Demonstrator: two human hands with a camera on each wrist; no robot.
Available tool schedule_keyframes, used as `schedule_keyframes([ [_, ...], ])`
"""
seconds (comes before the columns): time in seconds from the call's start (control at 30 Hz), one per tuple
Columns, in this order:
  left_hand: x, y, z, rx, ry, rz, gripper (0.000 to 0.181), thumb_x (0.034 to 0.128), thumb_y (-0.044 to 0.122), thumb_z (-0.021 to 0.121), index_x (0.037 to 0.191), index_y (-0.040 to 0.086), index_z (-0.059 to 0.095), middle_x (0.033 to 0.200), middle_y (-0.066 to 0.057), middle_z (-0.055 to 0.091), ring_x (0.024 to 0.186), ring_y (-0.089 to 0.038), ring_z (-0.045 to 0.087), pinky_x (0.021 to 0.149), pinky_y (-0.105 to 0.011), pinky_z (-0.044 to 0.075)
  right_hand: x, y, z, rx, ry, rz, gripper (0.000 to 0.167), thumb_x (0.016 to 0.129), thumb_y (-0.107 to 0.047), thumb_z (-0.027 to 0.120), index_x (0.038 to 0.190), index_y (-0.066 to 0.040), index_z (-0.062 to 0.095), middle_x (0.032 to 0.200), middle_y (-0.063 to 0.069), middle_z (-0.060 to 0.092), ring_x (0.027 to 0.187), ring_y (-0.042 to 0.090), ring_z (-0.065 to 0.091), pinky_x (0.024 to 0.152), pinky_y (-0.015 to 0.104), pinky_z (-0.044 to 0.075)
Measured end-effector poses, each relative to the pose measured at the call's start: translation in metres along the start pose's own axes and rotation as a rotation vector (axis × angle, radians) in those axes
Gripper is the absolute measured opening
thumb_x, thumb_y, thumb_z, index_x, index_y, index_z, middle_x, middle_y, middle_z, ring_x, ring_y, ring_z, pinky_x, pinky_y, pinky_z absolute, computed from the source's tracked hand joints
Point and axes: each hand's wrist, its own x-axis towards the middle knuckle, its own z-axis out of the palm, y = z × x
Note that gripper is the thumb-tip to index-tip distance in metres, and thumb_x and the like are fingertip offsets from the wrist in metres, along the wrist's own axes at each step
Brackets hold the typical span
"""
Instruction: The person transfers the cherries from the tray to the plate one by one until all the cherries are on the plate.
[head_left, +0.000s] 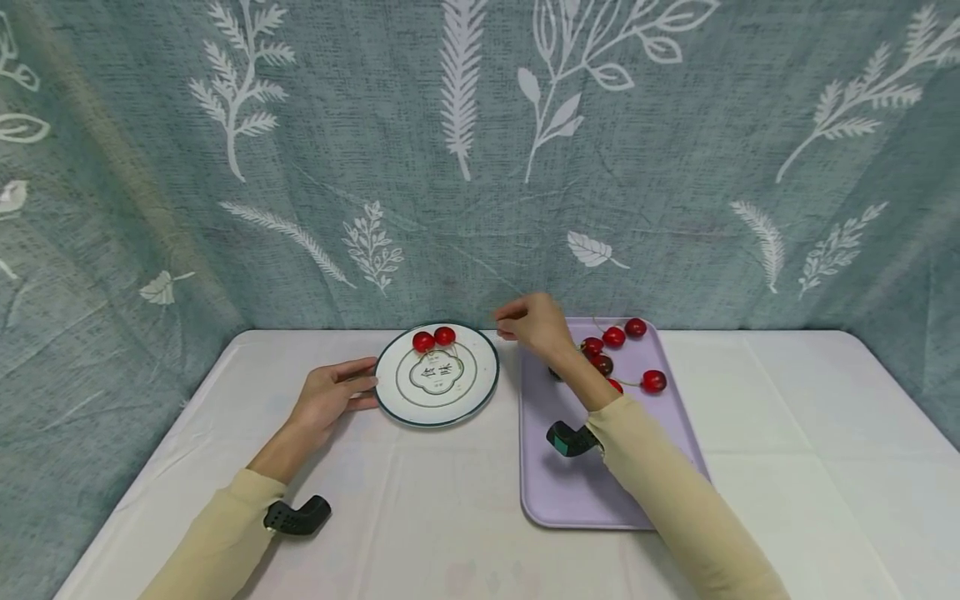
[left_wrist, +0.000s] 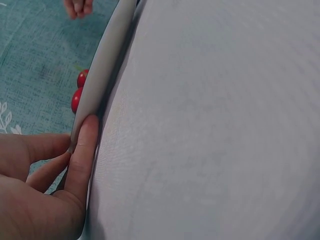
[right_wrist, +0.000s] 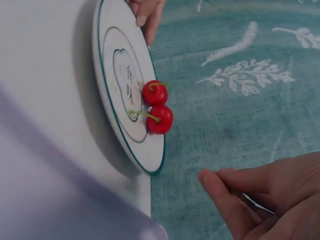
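A white plate [head_left: 405,398] with a dark green rim bears two red cherries [head_left: 423,342], side by side near its far edge. In the right wrist view the cherries [right_wrist: 159,119] show green stems. My left hand [head_left: 324,398] holds the plate's left rim; the left wrist view has thumb and fingers [left_wrist: 82,160] on either side of it. Between plate and tray, my right hand [head_left: 534,323] hangs at the back with fingers curled and fingertips close together. Nothing shows between the right hand's [right_wrist: 265,192] fingertips.
A lilac tray [head_left: 540,492] lies to the right of the plate, partly under my right forearm. Several dark and bright red cherries [head_left: 653,382] lie in its far half. A blue-green curtain [head_left: 420,250] with white leaf patterns stands behind the white-covered table [head_left: 450,517].
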Motion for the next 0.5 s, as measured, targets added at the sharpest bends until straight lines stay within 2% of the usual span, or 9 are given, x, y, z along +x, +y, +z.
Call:
schedule_keyframes([
  [0.17, -0.001, -0.001, 0.000, 0.012, 0.009, -0.003, 0.051, 0.0966, -0.001, 0.056, 0.145, -0.007, 0.041, 0.146, -0.027, 0.041, 0.090, -0.004, 0.064, 0.081, -0.026, 0.060, -0.011, 0.007, -0.016, 0.002, -0.031, -0.017, 0.021, 0.093, -0.001, 0.064, 0.110, 0.010, 0.070, 0.105, 0.022, 0.071, 0.088, 0.025, 0.072, 0.085, 0.040, 0.060],
  [0.37, -0.001, -0.001, -0.001, 0.019, 0.016, -0.003, 0.050, 0.0970, -0.001, 0.055, 0.145, -0.007, 0.041, 0.145, -0.027, 0.041, 0.091, -0.004, 0.064, 0.081, -0.026, 0.060, -0.024, 0.020, -0.041, -0.011, -0.041, -0.026, 0.022, 0.093, -0.003, 0.066, 0.109, 0.011, 0.070, 0.099, 0.022, 0.072, 0.079, 0.018, 0.072, 0.081, 0.040, 0.061],
  [0.5, 0.000, 0.000, 0.000, 0.019, 0.019, -0.008, 0.050, 0.0969, -0.001, 0.055, 0.145, -0.006, 0.041, 0.145, -0.027, 0.042, 0.091, -0.005, 0.064, 0.081, -0.026, 0.060, -0.027, 0.029, -0.064, -0.020, -0.038, -0.014, 0.026, 0.094, -0.006, 0.065, 0.114, 0.011, 0.067, 0.103, 0.024, 0.071, 0.086, 0.027, 0.072, 0.082, 0.041, 0.061],
])
